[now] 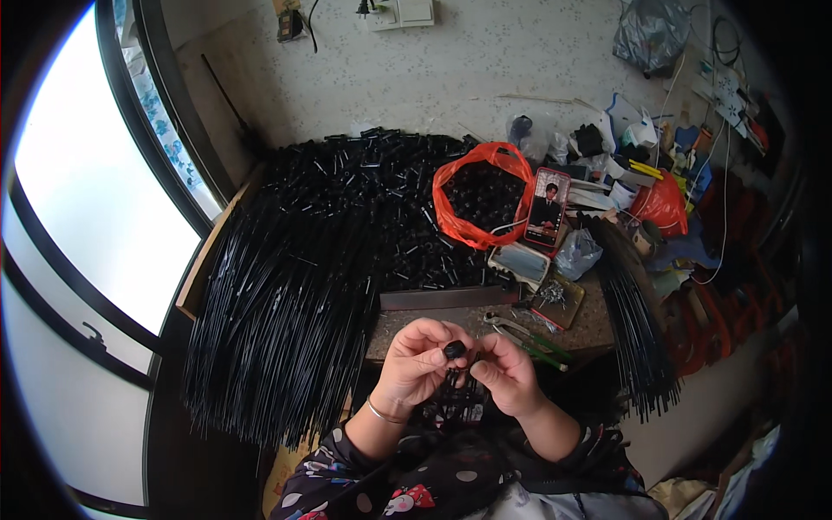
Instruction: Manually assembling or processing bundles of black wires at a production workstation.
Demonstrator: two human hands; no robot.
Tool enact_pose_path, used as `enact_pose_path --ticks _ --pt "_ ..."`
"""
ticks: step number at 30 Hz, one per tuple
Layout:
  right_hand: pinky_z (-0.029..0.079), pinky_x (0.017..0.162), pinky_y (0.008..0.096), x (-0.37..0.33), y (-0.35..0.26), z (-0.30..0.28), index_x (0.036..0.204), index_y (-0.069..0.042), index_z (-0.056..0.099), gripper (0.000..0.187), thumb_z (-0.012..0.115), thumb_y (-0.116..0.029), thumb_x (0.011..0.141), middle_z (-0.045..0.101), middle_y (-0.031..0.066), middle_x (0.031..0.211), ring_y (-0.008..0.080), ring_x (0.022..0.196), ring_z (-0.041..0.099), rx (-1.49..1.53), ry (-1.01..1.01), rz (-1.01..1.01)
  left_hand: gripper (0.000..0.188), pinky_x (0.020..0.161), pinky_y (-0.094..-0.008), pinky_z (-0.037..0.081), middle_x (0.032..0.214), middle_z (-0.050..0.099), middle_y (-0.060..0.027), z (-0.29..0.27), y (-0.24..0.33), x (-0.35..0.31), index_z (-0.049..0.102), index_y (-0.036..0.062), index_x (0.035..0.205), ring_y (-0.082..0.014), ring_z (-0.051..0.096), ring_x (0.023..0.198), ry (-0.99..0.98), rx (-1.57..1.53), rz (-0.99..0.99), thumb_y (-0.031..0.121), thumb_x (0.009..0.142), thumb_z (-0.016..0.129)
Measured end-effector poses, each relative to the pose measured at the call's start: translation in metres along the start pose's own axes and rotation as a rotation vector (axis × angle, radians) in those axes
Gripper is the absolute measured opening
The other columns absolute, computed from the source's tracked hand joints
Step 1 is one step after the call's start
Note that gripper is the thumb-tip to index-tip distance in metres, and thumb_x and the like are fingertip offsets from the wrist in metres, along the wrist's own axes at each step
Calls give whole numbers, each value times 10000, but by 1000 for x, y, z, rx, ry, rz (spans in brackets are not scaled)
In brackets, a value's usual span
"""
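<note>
Just past the table's front edge, my two hands are close together in front of me. Between the thumb and fingers of my left hand (pixel 419 357) is a small round black cap-like piece (pixel 454 349). Right beside it, my right hand (pixel 507 373) is pinched closed, with a small dark part at its fingertips that is too small to name. Several dark strands hang below the hands. Beyond them, an orange-red plastic bag (pixel 442 212) stands with its mouth spread, filled with small black round pieces (pixel 485 192).
Long thin black rods (pixel 269 338) overhang the table's left front, with short black tubes (pixel 347 178) heaped behind. A phone (pixel 546 208) leans by the bag. Pliers (pixel 520 334) with green handles lie near a tray of small metal pieces (pixel 556 299). Another rod bundle (pixel 633 329) hangs at right.
</note>
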State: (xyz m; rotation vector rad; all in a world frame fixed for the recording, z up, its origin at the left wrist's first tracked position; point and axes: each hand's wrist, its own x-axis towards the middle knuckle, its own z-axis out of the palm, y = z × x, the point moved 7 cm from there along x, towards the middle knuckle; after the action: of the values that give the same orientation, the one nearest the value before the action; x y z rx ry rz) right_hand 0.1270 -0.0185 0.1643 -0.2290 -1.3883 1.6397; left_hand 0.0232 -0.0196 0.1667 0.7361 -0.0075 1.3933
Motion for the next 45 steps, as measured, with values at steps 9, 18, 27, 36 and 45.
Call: enact_pose_path --ticks 9,18,27,36,45 --pt "491 697 267 4 1 -1 953 -1 498 183 606 -117 861 569 64 870 156 750 588 -42 114 21 178 648 -379 581 1049 527 -178 -6 16 -2 607 -36 977 -250 608 831 57 262 -37 -9 802 614" --pt "491 729 249 2 7 2 991 3 490 185 603 -49 854 575 57 893 136 787 594 102 27 49 176 694 -338 553 1043 517 -157 4 18 -2 598 -38 966 -224 590 849 -55 231 22 -35 791 617" --pt "495 728 238 2 10 -11 985 -5 476 195 610 -36 846 562 52 905 129 792 598 109 154 22 126 691 -299 531 960 556 -162 -7 21 7 656 -47 888 -219 583 852 11 457 -22 2 773 651" --pt "492 719 234 5 10 -1 1010 5 484 211 610 -35 846 561 50 895 125 797 596 94 37 123 76 747 -309 503 871 570 -126 3 31 4 681 -31 804 -211 585 808 -57 549 -8 3 736 689" --pt "485 768 244 3 0 -3 1132 27 492 284 576 -52 873 576 62 1001 117 892 574 160 -23 217 72 814 -271 452 1005 519 -69 6 18 -5 689 -8 804 -173 520 923 -77 601 20 1 733 696"
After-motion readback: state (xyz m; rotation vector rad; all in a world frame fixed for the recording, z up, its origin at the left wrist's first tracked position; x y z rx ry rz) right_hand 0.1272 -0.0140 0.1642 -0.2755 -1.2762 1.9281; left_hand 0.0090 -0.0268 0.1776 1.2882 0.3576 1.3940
